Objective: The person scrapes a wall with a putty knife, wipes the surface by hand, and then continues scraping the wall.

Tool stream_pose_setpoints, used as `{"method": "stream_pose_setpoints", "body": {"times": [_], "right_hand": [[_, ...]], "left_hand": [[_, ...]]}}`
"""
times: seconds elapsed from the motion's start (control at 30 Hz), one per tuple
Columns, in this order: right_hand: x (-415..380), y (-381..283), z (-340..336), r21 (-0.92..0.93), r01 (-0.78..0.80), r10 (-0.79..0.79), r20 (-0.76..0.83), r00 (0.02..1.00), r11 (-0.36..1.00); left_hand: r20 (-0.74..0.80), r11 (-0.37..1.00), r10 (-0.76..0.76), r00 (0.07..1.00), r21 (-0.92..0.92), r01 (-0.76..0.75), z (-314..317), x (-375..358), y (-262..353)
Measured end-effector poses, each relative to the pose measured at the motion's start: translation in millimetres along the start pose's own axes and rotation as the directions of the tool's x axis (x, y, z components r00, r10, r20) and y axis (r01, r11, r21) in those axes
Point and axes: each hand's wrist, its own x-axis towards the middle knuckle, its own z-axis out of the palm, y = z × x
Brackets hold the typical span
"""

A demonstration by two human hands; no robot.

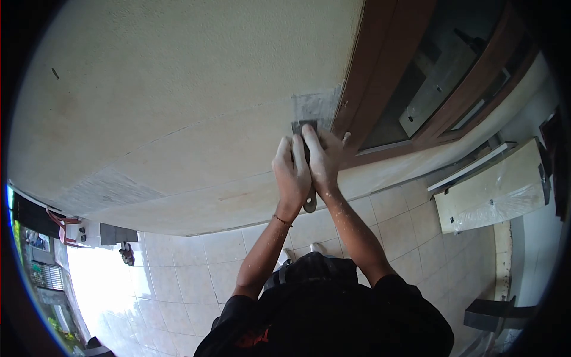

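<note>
A scraper point(309, 203) is held against the wall point(220, 149), its dark flat blade just below a grey scraped patch point(315, 104). My right hand point(324, 159) is closed around the handle, its fingers reaching up toward the blade. Beside it, my left hand point(292, 172) also grips the scraper, fingers pointing up along it. Pale dust coats both hands and speckles the forearms. Between the hands most of the handle is hidden; only its rounded end with a hole shows below them.
A brown wooden frame point(380, 65) with glass borders the wall on the right. Another grey patch point(110, 191) marks the wall at lower left. A plastic-wrapped pale panel point(496, 187) lies at right. Tiled floor point(184, 273) spreads below, with a dark bench point(499, 313) at lower right.
</note>
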Motion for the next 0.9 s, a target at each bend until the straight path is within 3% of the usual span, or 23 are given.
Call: {"method": "stream_pose_setpoints", "body": {"times": [0.07,0.1,0.13,0.17,0.23,0.33,0.47,0.57,0.6,0.63,0.67,0.7,0.73,0.8,0.83,0.9], "right_hand": [[10,-25,8,0.027,0.025,-0.024,-0.007,1.000,0.999],[15,-32,12,0.074,0.022,-0.022,-0.005,1.000,0.997],[19,-37,14,0.126,0.033,-0.033,-0.002,0.999,0.992],[17,-21,9,0.005,0.072,-0.072,-0.022,0.997,0.997],[4,17,4,0.019,0.065,-0.064,-0.046,0.997,0.998],[15,-8,9,0.023,0.042,-0.041,-0.027,0.999,0.999],[21,-30,14,0.069,0.055,-0.054,-0.014,0.998,0.996],[-17,65,-10,-0.065,0.014,-0.014,0.004,1.000,0.998],[-39,102,-27,-0.140,-0.130,0.133,0.013,0.991,0.982],[-62,140,-43,-0.160,-0.269,0.266,-0.045,0.963,0.950],[-86,177,-69,-0.301,-0.363,0.374,-0.025,0.927,0.882],[-110,225,-98,-0.415,-0.414,0.463,0.020,0.886,0.810],[-137,302,-133,-0.528,-0.417,0.506,0.028,0.862,0.740],[-168,301,-177,-0.643,-0.523,0.617,-0.099,0.781,0.560],[-187,342,-211,-0.547,-0.693,0.744,-0.179,0.644,0.469],[-210,326,-251,-0.319,-0.836,0.828,-0.207,0.520,0.446]], "left_hand": [[0.018,0.997,0.067,0.998,-0.035,-0.066,-4,21,36],[0.027,0.981,0.023,0.999,-0.192,-0.018,-1,26,42],[0.020,0.991,0.024,1.000,-0.135,-0.021,-1,23,37],[0.009,0.996,0.036,0.999,-0.081,-0.035,0,18,23],[-0.022,1.000,0.022,1.000,0.008,-0.022,1,1,-1],[-0.029,0.994,0.109,0.994,-0.023,-0.110,-2,6,12],[-0.036,0.992,0.101,0.994,-0.072,-0.103,-1,26,32],[-0.027,0.998,0.012,1.000,0.056,-0.011,2,-23,-45],[0.012,0.998,-0.064,0.998,0.015,0.063,2,-50,-83],[0.132,0.962,-0.229,0.964,0.182,0.204,-2,-74,-130],[0.381,0.873,-0.424,0.822,0.414,0.259,-16,-92,-186],[0.588,0.812,-0.544,0.599,0.549,0.199,-32,-99,-185],[0.697,0.750,-0.647,0.310,0.656,0.091,-42,-96,-178],[0.675,0.737,-0.527,0.517,0.666,-0.117,-57,-83,-135],[0.662,0.705,-0.449,0.601,0.675,-0.217,-64,-76,-101],[0.509,0.702,-0.238,0.827,0.679,-0.215,-64,-42,-5]]}}
